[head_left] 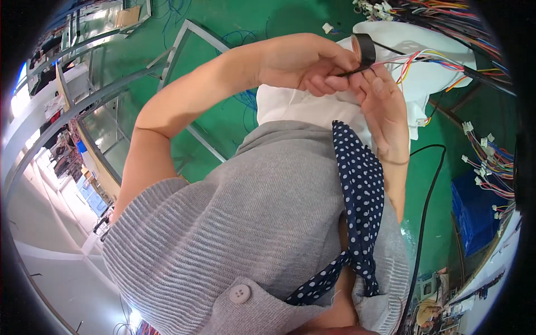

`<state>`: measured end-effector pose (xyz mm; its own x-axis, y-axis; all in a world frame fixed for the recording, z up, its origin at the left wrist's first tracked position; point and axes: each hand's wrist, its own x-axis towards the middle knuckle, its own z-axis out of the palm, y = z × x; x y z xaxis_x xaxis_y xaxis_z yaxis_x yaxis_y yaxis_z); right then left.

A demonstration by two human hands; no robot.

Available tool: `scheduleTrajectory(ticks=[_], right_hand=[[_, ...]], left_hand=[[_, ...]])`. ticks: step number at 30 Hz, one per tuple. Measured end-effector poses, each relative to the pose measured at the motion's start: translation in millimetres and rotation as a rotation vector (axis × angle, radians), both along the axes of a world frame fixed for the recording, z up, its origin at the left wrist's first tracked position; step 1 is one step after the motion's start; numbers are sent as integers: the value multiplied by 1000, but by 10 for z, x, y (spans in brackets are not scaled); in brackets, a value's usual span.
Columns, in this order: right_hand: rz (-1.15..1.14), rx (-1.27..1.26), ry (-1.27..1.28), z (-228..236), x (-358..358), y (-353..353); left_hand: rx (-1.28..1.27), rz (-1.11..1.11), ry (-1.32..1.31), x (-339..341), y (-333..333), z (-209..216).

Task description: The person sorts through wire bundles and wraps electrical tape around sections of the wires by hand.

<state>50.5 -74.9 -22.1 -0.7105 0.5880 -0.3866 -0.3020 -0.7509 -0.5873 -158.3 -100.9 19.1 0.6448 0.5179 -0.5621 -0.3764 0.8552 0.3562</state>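
Observation:
A roll of black tape (pixel 365 51) is at the fingertips of my left hand (pixel 324 70), which is closed around its near side. A short black strip (pixel 347 73) passes between the fingers of both hands; whether it is tape or wrapped cable I cannot tell. My right hand (pixel 388 103) is closed with its fingertips pinched on the thin coloured wires (pixel 413 60) just below the roll. These red, yellow, white and orange wires run right into a black sleeve (pixel 480 77). The exact grip points are partly hidden by the fingers.
White cloth (pixel 446 47) lies over my lap under the wires. Bundled harnesses with white connectors (pixel 484 145) hang at the right, above a blue bin (pixel 474 209). A black cable (pixel 427 206) runs down the right side. A metal frame (pixel 181 53) stands on the green floor (pixel 234 19).

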Motion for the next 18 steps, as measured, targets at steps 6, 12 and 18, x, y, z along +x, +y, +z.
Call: scheduleTrajectory(ticks=[6,12,18], right_hand=[[27,194,42,-100,-111,88],[43,272,-56,-138,29,54],[4,5,165,-158,131,57]], left_hand=[[-13,-84,14,56,8,123],[141,-69,219,8,-59,247],[767,-46,1010,114,-165,139]])
